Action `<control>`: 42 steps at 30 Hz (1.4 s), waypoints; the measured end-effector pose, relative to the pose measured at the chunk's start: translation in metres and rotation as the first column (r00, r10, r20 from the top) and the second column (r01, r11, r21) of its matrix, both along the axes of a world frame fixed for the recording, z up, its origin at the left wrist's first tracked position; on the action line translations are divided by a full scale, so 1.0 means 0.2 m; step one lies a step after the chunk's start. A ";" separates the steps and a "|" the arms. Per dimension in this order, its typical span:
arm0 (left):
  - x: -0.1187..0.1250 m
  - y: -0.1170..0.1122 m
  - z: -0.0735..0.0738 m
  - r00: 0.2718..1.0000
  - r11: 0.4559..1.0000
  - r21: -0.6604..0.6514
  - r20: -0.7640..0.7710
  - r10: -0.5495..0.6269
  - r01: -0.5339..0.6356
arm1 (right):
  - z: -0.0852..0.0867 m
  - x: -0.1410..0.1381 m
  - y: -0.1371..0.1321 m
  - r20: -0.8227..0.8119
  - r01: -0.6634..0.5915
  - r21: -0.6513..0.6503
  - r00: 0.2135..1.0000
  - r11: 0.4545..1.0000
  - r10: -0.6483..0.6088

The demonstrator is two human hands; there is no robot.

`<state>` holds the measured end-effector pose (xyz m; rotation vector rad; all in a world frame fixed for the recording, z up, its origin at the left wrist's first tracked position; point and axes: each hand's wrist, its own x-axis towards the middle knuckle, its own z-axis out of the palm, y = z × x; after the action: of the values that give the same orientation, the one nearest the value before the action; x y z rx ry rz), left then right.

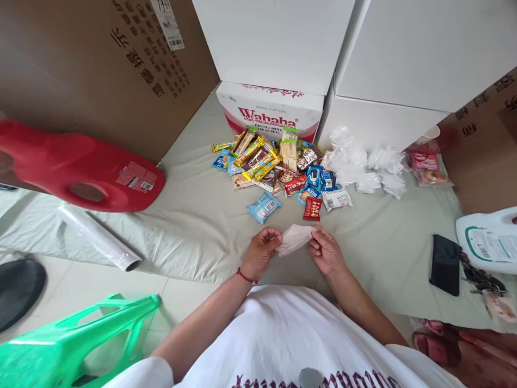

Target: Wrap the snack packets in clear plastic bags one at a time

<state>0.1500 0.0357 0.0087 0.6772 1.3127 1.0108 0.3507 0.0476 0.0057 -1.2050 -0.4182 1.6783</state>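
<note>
White bag: a small white bag (295,241) is held just above the cloth (202,226), toward its near edge, directly between the hands.
Long axis: side to side, left fingertips to right, the right end slightly nearer the far edge.
Left hand: the left hand (259,254) pinches one end between thumb and fingers; a red wristband (247,278) circles the wrist.
Right hand: the right hand (326,252) pinches the opposite end, fingers curled.
Nearest packets: a small red packet (312,208) lies just beyond the right fingertips; a pale blue packet (264,207) lies beyond the left ones, both apart from the bag.
Snack heap: glossy, crimped wrappers, bars and squarish pouches, form a snack heap (258,159) toward the far edge, before a printed carton (266,116).
Bag cluster: crumpled whitish bags (349,161), puffy and translucent, sit right of the heap.
Bag material: seemingly thin, limp film, softly creased; whether its mouth is parted cannot be told.
Cloth texture: pale green, matte, wrinkled along the near edge.
</note>
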 end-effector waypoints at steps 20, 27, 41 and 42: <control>-0.06 -0.01 0.09 0.925 0.986 -0.088 0.366 -0.103 0.145 | 0.11 0.16 0.12 0.049 -0.318 0.098 0.948 0.943 0.315; -0.04 -0.03 0.05 0.972 1.000 -0.024 0.232 0.023 -0.018 | -0.03 0.01 0.06 0.394 -0.291 0.140 0.893 0.947 0.216; -0.05 -0.05 0.06 0.950 0.993 -0.109 0.304 0.069 -0.037 | 0.02 -0.08 -0.03 0.913 -0.766 0.281 0.400 0.578 0.086; -0.03 -0.06 0.06 0.963 0.993 -0.113 0.264 0.055 -0.025 | 0.01 -0.11 -0.03 0.918 -0.764 0.268 0.387 0.587 0.084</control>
<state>0.1433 0.0233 0.0210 0.4159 1.1389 1.0168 0.3292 0.0411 0.0073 -1.2896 -2.0251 0.9740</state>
